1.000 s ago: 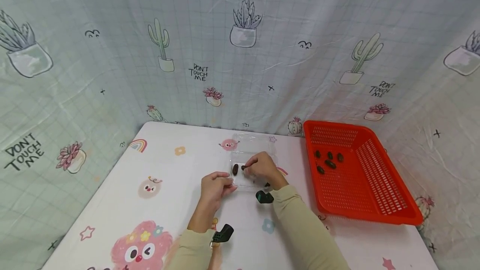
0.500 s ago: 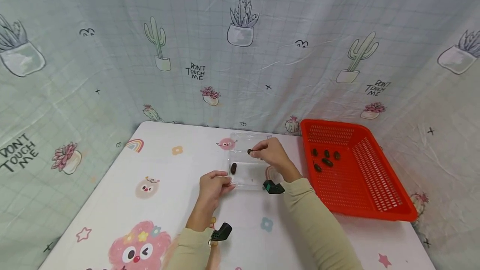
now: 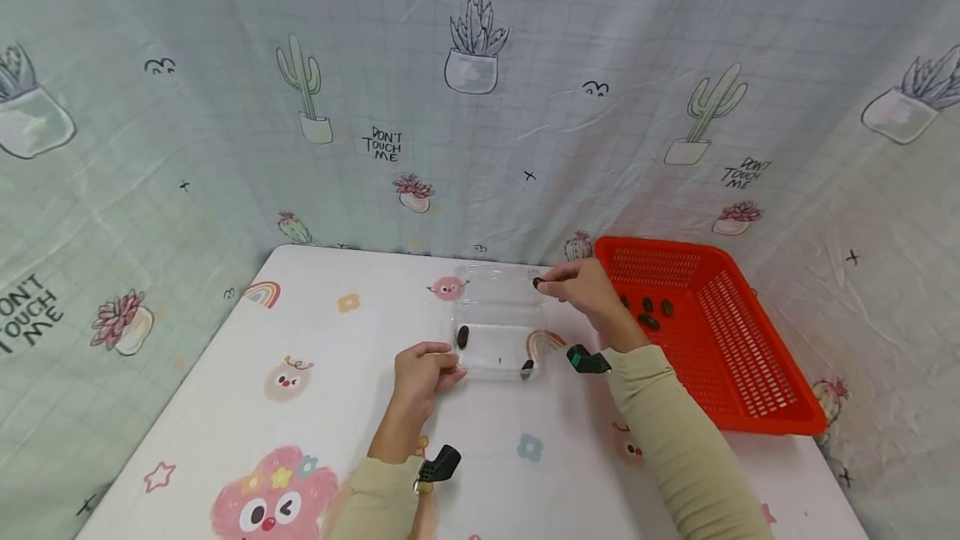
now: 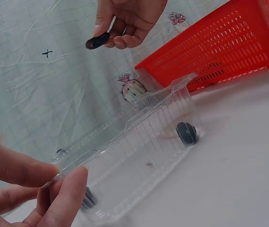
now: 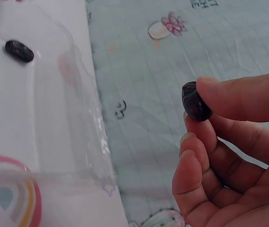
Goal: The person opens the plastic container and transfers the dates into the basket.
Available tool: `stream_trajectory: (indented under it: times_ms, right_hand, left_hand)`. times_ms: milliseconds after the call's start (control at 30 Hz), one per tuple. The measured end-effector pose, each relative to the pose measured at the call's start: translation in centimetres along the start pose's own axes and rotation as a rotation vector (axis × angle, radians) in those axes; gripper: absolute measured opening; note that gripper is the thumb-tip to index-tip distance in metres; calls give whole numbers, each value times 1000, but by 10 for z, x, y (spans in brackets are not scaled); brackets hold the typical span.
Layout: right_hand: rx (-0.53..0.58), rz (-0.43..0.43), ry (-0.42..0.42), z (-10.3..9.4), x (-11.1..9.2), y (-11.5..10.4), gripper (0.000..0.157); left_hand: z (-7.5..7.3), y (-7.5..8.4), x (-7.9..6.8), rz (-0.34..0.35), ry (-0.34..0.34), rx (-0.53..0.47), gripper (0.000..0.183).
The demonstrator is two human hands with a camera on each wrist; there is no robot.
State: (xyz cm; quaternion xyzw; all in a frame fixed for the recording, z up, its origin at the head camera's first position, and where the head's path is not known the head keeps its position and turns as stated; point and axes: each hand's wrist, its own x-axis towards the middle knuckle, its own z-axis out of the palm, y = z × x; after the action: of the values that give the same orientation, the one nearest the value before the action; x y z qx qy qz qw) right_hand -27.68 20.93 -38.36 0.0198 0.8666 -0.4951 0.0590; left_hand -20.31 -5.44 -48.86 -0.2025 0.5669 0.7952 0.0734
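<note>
A clear plastic clamshell box (image 3: 487, 348) lies on the table with its lid folded back. My left hand (image 3: 422, 372) pinches the box's left rim between thumb and fingers (image 4: 68, 198). Above the right part of the lid, my right hand (image 3: 588, 290) holds a dark, wrinkled date (image 5: 196, 101) between thumb and fingertips. Inside the box, one date (image 3: 462, 337) sits at the left and another date (image 3: 527, 369) at the front right corner. A small brown crumb (image 4: 149, 164) lies on the box floor.
Close to my right arm stands a red perforated basket (image 3: 750, 340), with several dates (image 3: 648, 321) in its left part. A patterned curtain (image 3: 480, 165) hangs behind the white printed tablecloth (image 3: 352, 340).
My right hand has lifted the date out of the box and carried it up and to the right, near the basket. My left hand stays at the box's rim.
</note>
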Motion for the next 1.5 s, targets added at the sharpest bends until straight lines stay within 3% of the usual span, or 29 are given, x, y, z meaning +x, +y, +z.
stream_trajectory:
  times_ms: [267, 700, 1200, 1300, 1433, 1500]
  right_hand:
    - [-40, 65, 40, -31, 0, 10, 29]
    - [-48, 77, 61, -85, -8, 40, 43]
    - [-55, 184, 136, -123, -16, 105, 51]
    - [-49, 212, 162, -128, -17, 119, 48]
    - [-22, 259, 186, -134, -17, 135, 22]
    - [-24, 290, 203, -137, -16, 143, 26]
  left_hand:
    - [0, 1, 0, -1, -3, 14, 30]
    - [-2, -1, -1, -2, -1, 11, 31]
    - [-3, -6, 1, -2, 1, 12, 31]
    - [-3, -6, 0, 7, -4, 12, 31]
    - [-4, -8, 1, 9, -7, 14, 31]
    - [-4, -9, 2, 6, -6, 12, 30]
